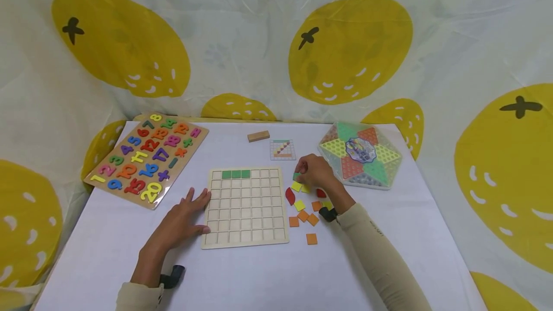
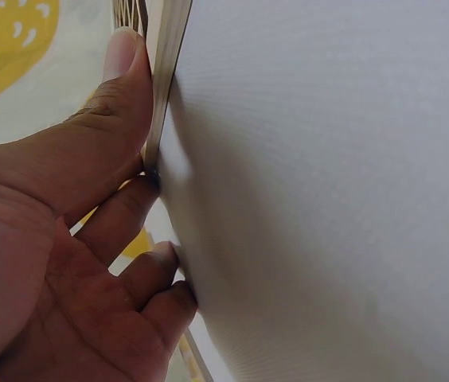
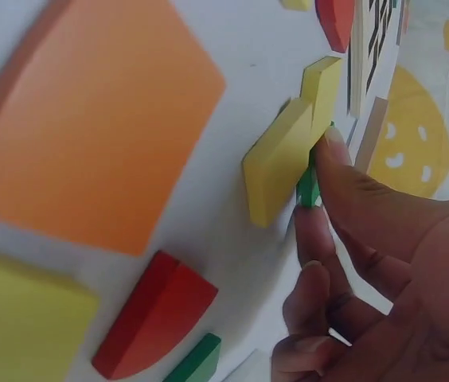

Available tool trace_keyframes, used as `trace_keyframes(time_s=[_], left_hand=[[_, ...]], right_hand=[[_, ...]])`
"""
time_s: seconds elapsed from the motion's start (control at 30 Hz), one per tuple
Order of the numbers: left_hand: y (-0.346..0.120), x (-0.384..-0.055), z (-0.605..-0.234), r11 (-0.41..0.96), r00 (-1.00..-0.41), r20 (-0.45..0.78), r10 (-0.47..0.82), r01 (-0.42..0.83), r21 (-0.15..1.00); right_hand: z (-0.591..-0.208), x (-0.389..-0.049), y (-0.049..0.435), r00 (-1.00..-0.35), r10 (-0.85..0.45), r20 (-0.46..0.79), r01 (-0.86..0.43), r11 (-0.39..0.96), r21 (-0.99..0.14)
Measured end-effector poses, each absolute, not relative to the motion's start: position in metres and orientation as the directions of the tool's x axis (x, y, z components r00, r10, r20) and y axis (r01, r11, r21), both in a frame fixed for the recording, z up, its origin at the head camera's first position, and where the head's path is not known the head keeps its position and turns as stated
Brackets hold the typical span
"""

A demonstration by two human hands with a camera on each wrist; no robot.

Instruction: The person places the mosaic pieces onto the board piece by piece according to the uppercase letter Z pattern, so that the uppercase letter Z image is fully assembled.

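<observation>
In the head view, I count one grid board, four green tiles, five orange tiles, four yellow tiles and two red pieces. I also register one number board, one game board, one card, one block.

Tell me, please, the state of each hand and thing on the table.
Grid board: partly filled, three green squares in its top row
Left hand: resting against the board's left edge
Right hand: pinching a green piece
Loose pieces: scattered right of the board
Pattern card: lying flat
Wooden block: lying flat
Number board: covered with coloured numbers
Hexagonal game: apparently covered
</observation>
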State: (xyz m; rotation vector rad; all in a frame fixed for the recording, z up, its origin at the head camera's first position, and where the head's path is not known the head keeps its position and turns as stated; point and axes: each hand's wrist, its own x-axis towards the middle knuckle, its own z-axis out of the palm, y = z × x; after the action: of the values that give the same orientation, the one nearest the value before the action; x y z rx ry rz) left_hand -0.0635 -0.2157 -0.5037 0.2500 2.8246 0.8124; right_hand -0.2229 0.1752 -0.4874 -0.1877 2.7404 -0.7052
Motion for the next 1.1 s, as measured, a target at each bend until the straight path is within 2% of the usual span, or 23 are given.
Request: trace_keyframes(time_s=[0.47, 0.83, 1.1], left_hand=[[-0.215, -0.064, -0.502, 0.838, -0.967, -0.141, 0.214, 0.107, 0.536], [-0.214, -0.065, -0.503, 0.837, -0.966, -0.157, 0.204, 0.089, 0.541], [-0.214, -0.065, -0.504, 0.833, -0.966, -0.168, 0.196, 0.074, 0.549]], right_hand=[[-0.481, -0.218, 0.154, -0.927, -0.347, -0.143, -0.208, 0.793, -0.572], [-0.486, -0.217, 0.107, -0.926, -0.367, -0.086, -0.234, 0.737, -0.634], [-0.489, -0.220, 0.076, -0.932, -0.343, -0.113, -0.208, 0.766, -0.609]])
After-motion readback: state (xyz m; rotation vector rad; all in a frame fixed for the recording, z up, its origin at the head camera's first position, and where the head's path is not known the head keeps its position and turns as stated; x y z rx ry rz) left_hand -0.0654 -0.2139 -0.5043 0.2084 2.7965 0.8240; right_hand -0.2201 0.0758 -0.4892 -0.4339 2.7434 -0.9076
